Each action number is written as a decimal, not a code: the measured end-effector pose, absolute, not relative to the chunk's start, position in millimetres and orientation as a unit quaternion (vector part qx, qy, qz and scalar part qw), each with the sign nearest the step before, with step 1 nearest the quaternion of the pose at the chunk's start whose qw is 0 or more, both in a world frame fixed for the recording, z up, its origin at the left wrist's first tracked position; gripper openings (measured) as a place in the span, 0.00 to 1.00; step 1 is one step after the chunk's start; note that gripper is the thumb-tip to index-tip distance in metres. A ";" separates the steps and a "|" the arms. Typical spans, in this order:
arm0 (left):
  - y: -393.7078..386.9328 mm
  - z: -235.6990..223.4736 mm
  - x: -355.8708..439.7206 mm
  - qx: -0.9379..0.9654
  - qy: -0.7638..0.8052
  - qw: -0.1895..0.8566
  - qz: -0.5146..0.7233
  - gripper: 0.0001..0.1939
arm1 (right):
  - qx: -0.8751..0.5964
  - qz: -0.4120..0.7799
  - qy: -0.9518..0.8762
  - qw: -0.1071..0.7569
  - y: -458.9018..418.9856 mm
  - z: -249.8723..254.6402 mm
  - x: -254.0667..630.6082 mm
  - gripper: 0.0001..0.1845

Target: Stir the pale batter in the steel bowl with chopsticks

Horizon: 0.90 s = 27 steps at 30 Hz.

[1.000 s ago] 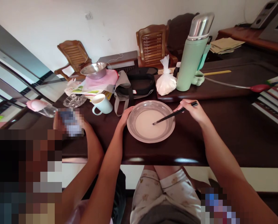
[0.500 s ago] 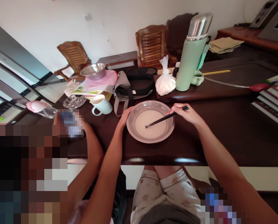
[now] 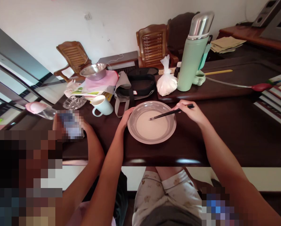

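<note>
A round metal bowl [image 3: 132,128] stands on the dark table in front of me, with a pale, milky liquid [image 3: 151,128] in it. My left hand [image 3: 127,116] grips the bowl's left rim. In my right hand [image 3: 186,110] is a pair of black chopsticks [image 3: 168,112], held together and slanting down over the bowl's right side. Their tips are at the liquid near the middle of the bowl. Behind the bowl stand a knotted plastic bag of white powder [image 3: 167,84] and a green thermos [image 3: 193,62].
A white mug [image 3: 105,106], a glass ashtray [image 3: 74,102] and a steel bowl [image 3: 94,72] sit left of a black-and-grey strap bag [image 3: 142,84]. At my left, another person's hands hold a blurred phone-like object [image 3: 72,125]. Stacked books [image 3: 277,106] lie at the right.
My right hand has shifted slightly right and up, carrying the chopsticks, whose tips have moved toward the far side of the liquid. My left hand stays on the bowl's rim.
</note>
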<state>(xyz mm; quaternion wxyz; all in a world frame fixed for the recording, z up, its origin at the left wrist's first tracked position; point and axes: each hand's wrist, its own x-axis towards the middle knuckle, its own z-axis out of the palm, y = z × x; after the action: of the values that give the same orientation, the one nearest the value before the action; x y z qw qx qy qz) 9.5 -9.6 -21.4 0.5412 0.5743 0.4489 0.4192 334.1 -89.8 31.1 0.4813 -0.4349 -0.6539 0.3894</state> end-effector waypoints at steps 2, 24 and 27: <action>-9.8 -20.6 10.2 0.571 0.446 0.546 0.420 0.23 | -0.450 0.381 -0.636 0.498 -89.7 31.8 337.1 0.22; -7.2 -25.7 7.7 0.577 0.441 0.541 0.423 0.23 | -0.436 0.388 -0.641 0.499 -88.6 28.6 337.4 0.21; -7.2 -25.6 7.8 0.581 0.439 0.541 0.422 0.24 | -0.408 0.416 -0.668 0.462 -89.3 28.2 334.9 0.19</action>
<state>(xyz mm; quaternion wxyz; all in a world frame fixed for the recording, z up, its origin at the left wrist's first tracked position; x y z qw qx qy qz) 7.8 -7.2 -25.6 0.5411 0.5806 0.4386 0.4215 334.9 -89.3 28.2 0.4620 -0.4081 -0.6682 0.4164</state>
